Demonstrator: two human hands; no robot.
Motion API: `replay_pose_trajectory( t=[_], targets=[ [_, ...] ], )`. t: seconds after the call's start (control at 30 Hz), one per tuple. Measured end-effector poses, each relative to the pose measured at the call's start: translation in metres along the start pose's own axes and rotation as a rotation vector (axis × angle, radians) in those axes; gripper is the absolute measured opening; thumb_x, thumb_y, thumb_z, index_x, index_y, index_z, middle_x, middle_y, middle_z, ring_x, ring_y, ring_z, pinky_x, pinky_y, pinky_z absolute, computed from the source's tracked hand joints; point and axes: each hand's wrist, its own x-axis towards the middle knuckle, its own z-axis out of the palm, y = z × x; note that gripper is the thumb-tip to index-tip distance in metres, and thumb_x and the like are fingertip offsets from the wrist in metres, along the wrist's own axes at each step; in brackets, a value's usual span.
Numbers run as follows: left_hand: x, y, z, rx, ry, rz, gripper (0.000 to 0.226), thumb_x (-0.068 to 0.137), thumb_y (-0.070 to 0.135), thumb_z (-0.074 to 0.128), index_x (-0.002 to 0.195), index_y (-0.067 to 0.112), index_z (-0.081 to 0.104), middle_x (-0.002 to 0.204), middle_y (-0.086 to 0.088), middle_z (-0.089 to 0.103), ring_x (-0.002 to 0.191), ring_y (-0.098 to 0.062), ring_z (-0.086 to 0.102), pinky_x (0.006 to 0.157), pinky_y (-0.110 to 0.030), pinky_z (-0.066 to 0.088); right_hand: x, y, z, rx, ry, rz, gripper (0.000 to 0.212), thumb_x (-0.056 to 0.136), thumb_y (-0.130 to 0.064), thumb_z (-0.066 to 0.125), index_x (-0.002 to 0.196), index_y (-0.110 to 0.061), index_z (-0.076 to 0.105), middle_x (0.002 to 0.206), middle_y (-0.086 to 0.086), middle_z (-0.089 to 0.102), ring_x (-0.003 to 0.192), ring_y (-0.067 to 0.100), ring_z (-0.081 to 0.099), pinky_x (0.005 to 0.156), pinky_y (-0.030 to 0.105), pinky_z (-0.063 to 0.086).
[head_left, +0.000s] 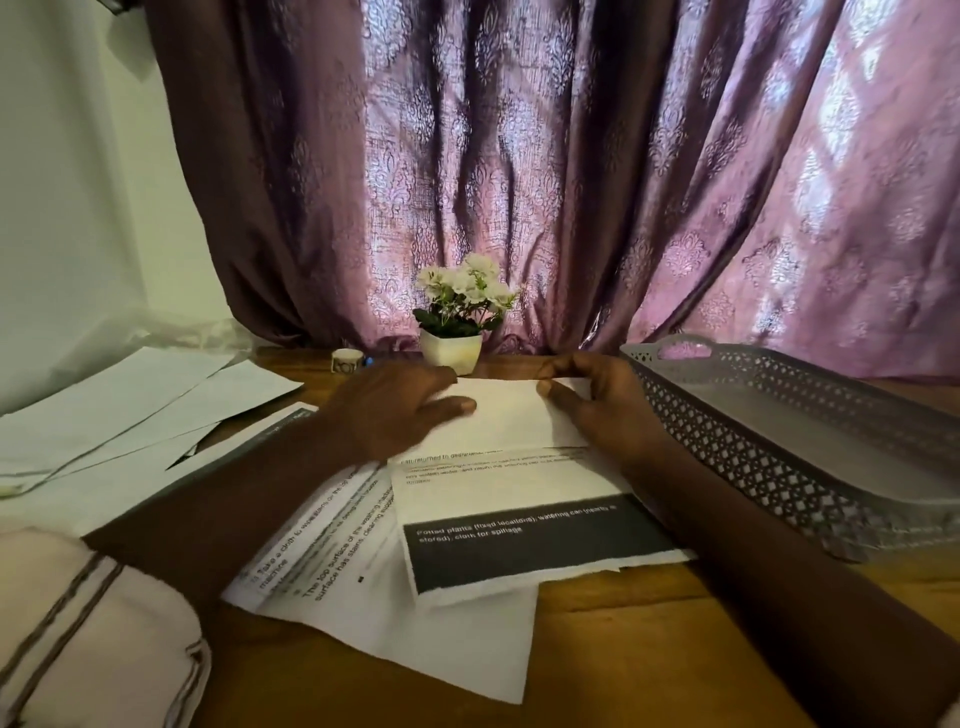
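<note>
A printed sheet (519, 483) lies near the middle of the table (649, 649), with its far part folded over toward the near edge so that a blank white flap (504, 415) covers the upper lines of print. A black band with white lettering is seen along the sheet's near edge. The flap is pressed flat by the left hand (395, 410), whose fingers are held straight and laid on the paper. The flap's far right corner is pinched between the curled thumb and fingers of the right hand (608, 410).

A second printed sheet (363, 587) is spread under the first, turned at an angle and reaching toward the near edge. A dark-edged page (249, 447) is partly covered by the left forearm. Blank papers (130, 405) are stacked loosely toward the left edge, and a pale striped cloth (93, 634) is placed at the near left corner.

A grey perforated tray (810, 447) is set along the right side, just beside the right hand. At the far edge a white pot of flowers (457, 322) is stood, with a small tape roll (345, 360) near it on its left. A purple patterned curtain (571, 182) is hung behind the table.
</note>
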Motion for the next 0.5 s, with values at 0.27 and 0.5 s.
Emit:
replay_pose_trajectory(
  t=[0.27,0.5],
  targets=[
    [-0.006,-0.019,-0.019,0.179,0.368,0.164,0.034,0.100,0.042,0.050,0.111,0.021,0.074,0.101,0.000,0.072,0.087,-0.027,0.070,0.068,-0.041,0.057,-0.009,-0.015,0.001,0.355,0.005,0.158,0.018,0.100,-0.013,0.062,0.094,0.002,0.071,0.082,0.004,0.078,0.073,0.014,0.074,0.063,0.025,0.058],
    [-0.010,0.004,-0.032,0.177,0.065,0.213,0.025,0.073,0.035,0.063,0.096,0.032,0.070,0.105,0.011,0.068,0.094,-0.015,0.066,0.072,-0.024,0.041,-0.009,0.000,-0.002,-0.266,-0.289,0.217,0.062,0.078,-0.081,0.060,0.110,-0.030,0.075,0.116,-0.006,0.073,0.106,0.014,0.068,0.098,0.045,0.055]
  ],
)
